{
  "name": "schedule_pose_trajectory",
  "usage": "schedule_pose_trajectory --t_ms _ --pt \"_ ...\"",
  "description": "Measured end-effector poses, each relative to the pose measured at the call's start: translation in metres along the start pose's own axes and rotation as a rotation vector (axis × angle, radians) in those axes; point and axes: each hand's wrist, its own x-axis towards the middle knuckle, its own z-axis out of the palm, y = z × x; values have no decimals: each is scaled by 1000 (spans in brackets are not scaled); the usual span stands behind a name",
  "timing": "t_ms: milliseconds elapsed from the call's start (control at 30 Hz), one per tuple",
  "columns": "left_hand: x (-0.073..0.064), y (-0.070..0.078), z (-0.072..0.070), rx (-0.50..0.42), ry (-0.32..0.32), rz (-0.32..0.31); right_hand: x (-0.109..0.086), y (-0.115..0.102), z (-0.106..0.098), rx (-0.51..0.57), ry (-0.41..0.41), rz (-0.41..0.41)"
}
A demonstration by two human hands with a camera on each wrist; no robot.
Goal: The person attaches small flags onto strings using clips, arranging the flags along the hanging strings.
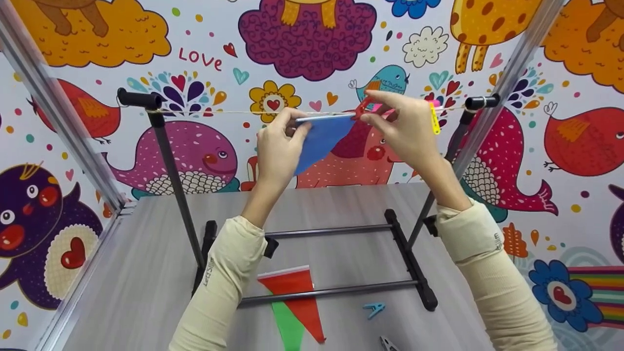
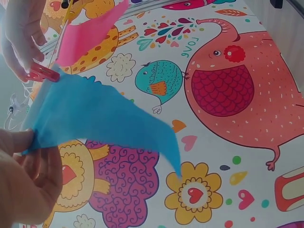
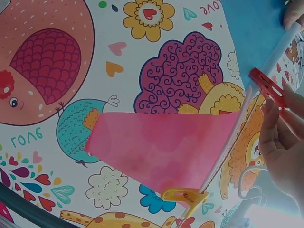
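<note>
A blue pennant flag point(image 1: 324, 139) hangs at the string point(image 1: 234, 112) stretched between two black posts. My left hand point(image 1: 280, 144) pinches the flag's white top edge at its left corner, thumb in front. At the flag's other top corner my right hand point(image 1: 407, 124) pinches a red clothespin point(image 1: 361, 108). In the right wrist view the red clothespin point(image 3: 268, 88) has its jaws at the flag's corner, with thumb and fingers on its handles. Beside it a pink pennant point(image 3: 161, 147) hangs on the string, held by a yellow clothespin point(image 3: 185, 195).
The black rack point(image 1: 317, 293) stands on the grey table point(image 1: 146, 253). A red pennant point(image 1: 297, 297) and a green pennant point(image 1: 288, 324) lie under its front bar. Nearby are a blue clothespin point(image 1: 374, 309) and a grey clothespin point(image 1: 388, 344). A cartoon-printed wall point(image 1: 209, 29) stands behind.
</note>
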Motion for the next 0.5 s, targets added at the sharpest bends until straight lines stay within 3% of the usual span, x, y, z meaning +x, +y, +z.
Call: schedule_pose_trajectory --t_ms 267,500 --pt "-8 -10 -7 20 9 -12 -10 0 2 27 89 -21" --pt "-19 -20 -14 7 47 -30 -32 -11 1 122 210 14"
